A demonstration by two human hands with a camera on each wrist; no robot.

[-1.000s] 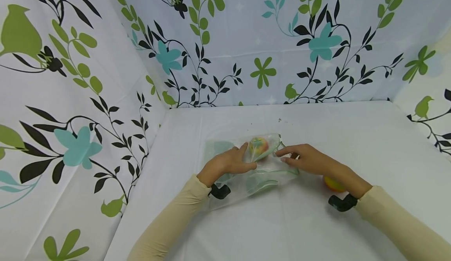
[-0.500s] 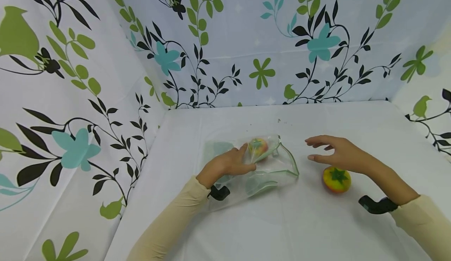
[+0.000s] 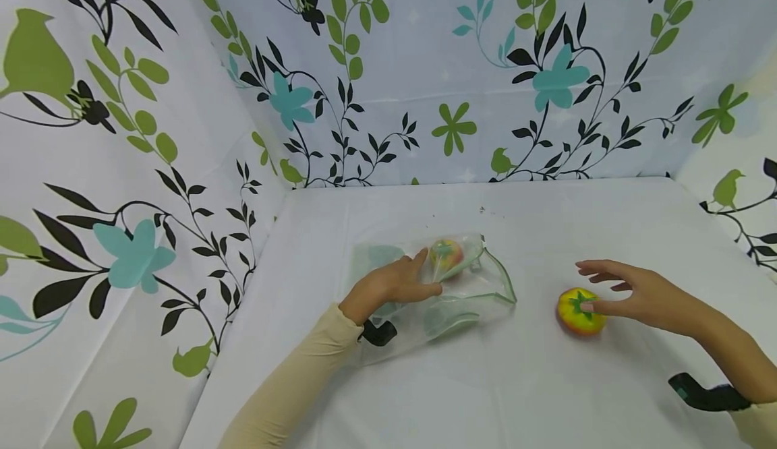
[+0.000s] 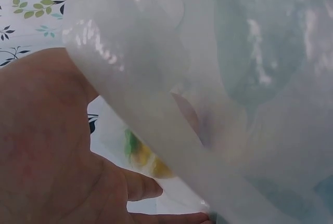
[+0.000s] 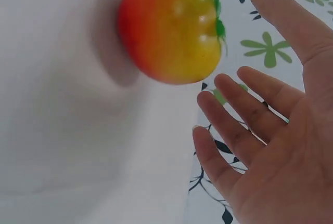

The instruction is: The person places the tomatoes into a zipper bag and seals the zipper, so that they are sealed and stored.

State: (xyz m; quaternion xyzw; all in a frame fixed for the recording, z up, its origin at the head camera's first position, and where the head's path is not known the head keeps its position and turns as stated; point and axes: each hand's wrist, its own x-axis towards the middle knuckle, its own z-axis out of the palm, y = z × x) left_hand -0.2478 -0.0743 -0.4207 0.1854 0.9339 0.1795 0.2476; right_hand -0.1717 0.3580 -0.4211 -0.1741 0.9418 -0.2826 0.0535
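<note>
A clear plastic bag (image 3: pixel 388 341) with pale green patches lies on the white table, its green-edged mouth turned right. Inside it, near the mouth, is a red-and-yellow tomato (image 3: pixel 446 253) with a green top. My left hand (image 3: pixel 391 282) rests on the bag, thumb and forefinger spread beside this tomato. In the left wrist view the bag's film covers part of the fingers. A second tomato (image 5: pixel 171 29), red and yellow with a green calyx, sits on the table to the right. My right hand (image 3: pixel 643 294) hovers over it, fingers apart, the thumb overlapping it in the head view.
The white table (image 3: pixel 485 395) runs back to a hanging cloth (image 3: pixel 388 125) printed with leaves, birds and flowers. The same printed cloth hangs at the left and right sides. A few small dark specks (image 3: pixel 482 209) mark the table's far part.
My right hand has left the bag's mouth and moved right, coming over the loose tomato. My left hand and the bag have stayed in place.
</note>
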